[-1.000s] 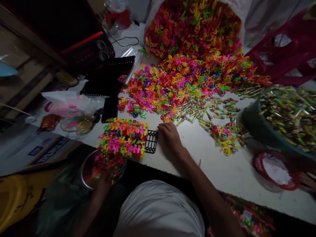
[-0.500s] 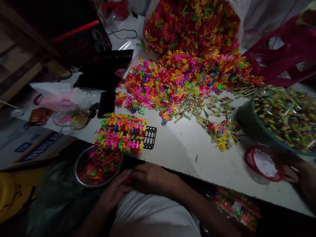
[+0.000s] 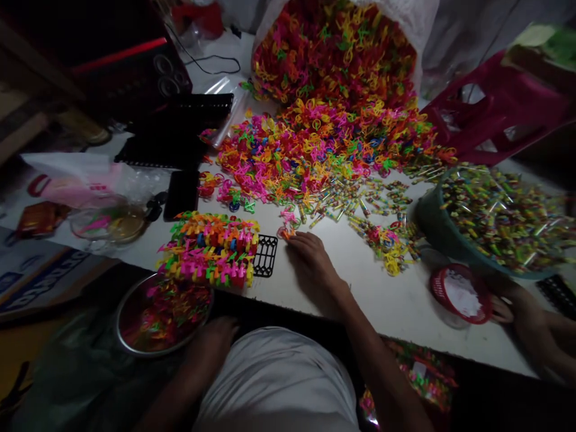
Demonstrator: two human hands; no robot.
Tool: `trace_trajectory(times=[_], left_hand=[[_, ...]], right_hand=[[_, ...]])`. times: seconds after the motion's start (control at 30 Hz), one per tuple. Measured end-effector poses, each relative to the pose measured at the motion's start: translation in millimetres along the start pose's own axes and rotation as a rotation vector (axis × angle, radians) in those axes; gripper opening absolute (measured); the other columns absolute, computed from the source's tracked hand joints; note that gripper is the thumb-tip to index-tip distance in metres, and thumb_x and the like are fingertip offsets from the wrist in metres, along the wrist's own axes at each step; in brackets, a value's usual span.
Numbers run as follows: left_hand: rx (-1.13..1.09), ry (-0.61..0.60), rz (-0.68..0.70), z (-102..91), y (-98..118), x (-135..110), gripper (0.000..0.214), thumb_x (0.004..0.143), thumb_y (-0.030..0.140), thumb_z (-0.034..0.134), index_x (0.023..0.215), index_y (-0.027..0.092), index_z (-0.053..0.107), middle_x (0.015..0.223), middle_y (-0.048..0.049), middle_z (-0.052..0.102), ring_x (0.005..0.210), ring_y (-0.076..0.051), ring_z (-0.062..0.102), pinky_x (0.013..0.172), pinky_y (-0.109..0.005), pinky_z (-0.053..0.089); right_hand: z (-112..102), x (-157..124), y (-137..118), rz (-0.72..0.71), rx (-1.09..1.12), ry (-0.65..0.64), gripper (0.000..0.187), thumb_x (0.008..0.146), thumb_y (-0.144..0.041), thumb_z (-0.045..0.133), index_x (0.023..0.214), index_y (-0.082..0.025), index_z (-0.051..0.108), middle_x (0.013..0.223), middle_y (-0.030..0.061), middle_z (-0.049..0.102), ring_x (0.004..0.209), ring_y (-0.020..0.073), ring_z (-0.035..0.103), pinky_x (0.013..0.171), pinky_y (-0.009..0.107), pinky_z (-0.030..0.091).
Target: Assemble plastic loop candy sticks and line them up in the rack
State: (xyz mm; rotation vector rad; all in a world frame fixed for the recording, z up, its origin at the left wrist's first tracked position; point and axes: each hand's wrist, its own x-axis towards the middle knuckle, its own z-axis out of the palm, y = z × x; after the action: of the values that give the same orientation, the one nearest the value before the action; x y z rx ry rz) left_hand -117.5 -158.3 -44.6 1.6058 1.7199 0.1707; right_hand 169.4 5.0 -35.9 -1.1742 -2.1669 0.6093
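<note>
My right hand [image 3: 312, 259] reaches over the white table, fingertips together on a small orange plastic piece [image 3: 289, 234]. Pink pieces [image 3: 288, 216] lie just beyond the fingertips. My left hand [image 3: 219, 333] is low by my lap, at the right rim of a metal bowl [image 3: 120, 327] that holds loose coloured pieces; motion smears its fingers. On the table edge above the bowl, a black plastic rack [image 3: 265, 257] carries rows of bright plastic pieces [image 3: 211, 249]. A large heap of similar looped pieces [image 3: 315, 144] spreads behind my right hand.
Behind the heap lies an open sack [image 3: 423, 18] of pieces. At right stand a green tub [image 3: 432, 219] of small wrapped tubes and a red basket [image 3: 438, 291], with another person's hand [image 3: 499, 309] beside it. A phone [image 3: 181, 196] and plastic bags [image 3: 76, 180] are at left.
My hands were together at my lap. The right has moved forward to pieces at the heap's near edge, and the left has drawn back toward the bowl. The view has shifted slightly right.
</note>
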Motion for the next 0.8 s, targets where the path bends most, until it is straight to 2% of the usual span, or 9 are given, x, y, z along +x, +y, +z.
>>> trace_trajectory(times=[0.07, 0.13, 0.17, 0.23, 0.3, 0.4, 0.57, 0.67, 0.8], left_hand=[[-0.044, -0.152, 0.135, 3.2, 43, -2, 0.032, 0.089, 0.036, 0.045, 0.107, 0.023, 0.068, 0.111, -0.0081, 0.070, 0.104, -0.026, 0.065, 0.092, -0.040, 0.053], [-0.105, -0.243, 0.336, 3.2, 83, 5, 0.031, 0.094, 0.034, 0.042, 0.112, 0.025, 0.065, 0.115, -0.0058, 0.068, 0.106, -0.021, 0.064, 0.093, -0.033, 0.053], [-0.122, -0.209, 0.427, 3.4, 101, 13, 0.031, 0.095, 0.032, 0.041, 0.116, 0.024, 0.063, 0.119, -0.0058, 0.066, 0.109, -0.020, 0.063, 0.096, -0.033, 0.051], [-0.110, -0.016, 0.542, 5.3, 129, 37, 0.032, 0.096, 0.027, 0.039, 0.121, 0.022, 0.059, 0.125, -0.0085, 0.061, 0.117, -0.021, 0.057, 0.102, -0.037, 0.047], [-0.046, 0.193, 0.541, 7.1, 149, 66, 0.033, 0.095, 0.023, 0.041, 0.124, 0.020, 0.056, 0.126, -0.0118, 0.058, 0.118, -0.023, 0.054, 0.103, -0.042, 0.046], [0.162, 0.335, 0.449, 5.0, 165, 109, 0.034, 0.090, 0.019, 0.050, 0.123, 0.016, 0.056, 0.125, -0.0166, 0.053, 0.117, -0.030, 0.048, 0.100, -0.046, 0.044], [0.318, 0.202, 0.372, 2.3, 170, 141, 0.025, 0.084, 0.021, 0.061, 0.108, 0.016, 0.062, 0.106, -0.0140, 0.058, 0.107, -0.031, 0.048, 0.094, -0.045, 0.042], [0.155, 0.191, 0.339, 9.9, 169, 144, 0.020, 0.081, 0.026, 0.066, 0.098, 0.017, 0.064, 0.099, -0.0111, 0.056, 0.103, -0.028, 0.049, 0.091, -0.040, 0.042], [-0.290, 0.134, 0.258, 20.7, 171, 142, 0.014, 0.076, 0.029, 0.068, 0.081, 0.017, 0.061, 0.086, -0.0043, 0.056, 0.086, -0.020, 0.053, 0.079, -0.032, 0.043]], right_hand=[[-17, -6, 9, 0.051, 0.104, 0.098, 0.032, 0.094, -0.020, 0.047, 0.123, -0.025, 0.060, 0.127, 0.0076, 0.063, 0.121, 0.0200, 0.055, 0.102, 0.042, 0.044], [-33, 3, 25, 0.163, 0.066, 0.235, 0.031, 0.093, -0.019, 0.046, 0.119, -0.023, 0.062, 0.124, 0.0091, 0.063, 0.116, 0.0209, 0.057, 0.098, 0.040, 0.046], [-40, 12, 34, 0.216, -0.003, 0.289, 0.030, 0.092, -0.019, 0.047, 0.118, -0.020, 0.063, 0.122, 0.0109, 0.064, 0.115, 0.0226, 0.056, 0.097, 0.040, 0.045], [-47, 29, 52, 0.289, -0.169, 0.310, 0.030, 0.090, -0.019, 0.050, 0.116, -0.014, 0.064, 0.118, 0.0155, 0.064, 0.110, 0.0269, 0.056, 0.097, 0.044, 0.043], [-47, 37, 63, 0.326, -0.283, 0.262, 0.031, 0.089, -0.019, 0.053, 0.117, -0.010, 0.063, 0.113, 0.0174, 0.066, 0.104, 0.0284, 0.056, 0.094, 0.045, 0.041], [-41, 24, 63, 0.344, -0.352, 0.233, 0.031, 0.090, -0.017, 0.051, 0.118, -0.009, 0.063, 0.102, 0.0154, 0.066, 0.096, 0.0264, 0.054, 0.088, 0.042, 0.042], [-39, -28, 43, 0.346, -0.342, 0.279, 0.021, 0.092, -0.021, 0.048, 0.099, -0.016, 0.067, 0.097, 0.0117, 0.062, 0.094, 0.0246, 0.051, 0.085, 0.040, 0.041], [-42, -52, 24, 0.435, -0.105, 0.384, 0.017, 0.093, -0.024, 0.048, 0.103, -0.017, 0.060, 0.098, 0.0098, 0.063, 0.092, 0.0226, 0.055, 0.083, 0.038, 0.045], [-34, -74, -4, 0.540, 0.297, 0.451, 0.022, 0.096, -0.030, 0.045, 0.116, -0.022, 0.050, 0.100, 0.0052, 0.064, 0.082, 0.0164, 0.062, 0.072, 0.030, 0.051]])
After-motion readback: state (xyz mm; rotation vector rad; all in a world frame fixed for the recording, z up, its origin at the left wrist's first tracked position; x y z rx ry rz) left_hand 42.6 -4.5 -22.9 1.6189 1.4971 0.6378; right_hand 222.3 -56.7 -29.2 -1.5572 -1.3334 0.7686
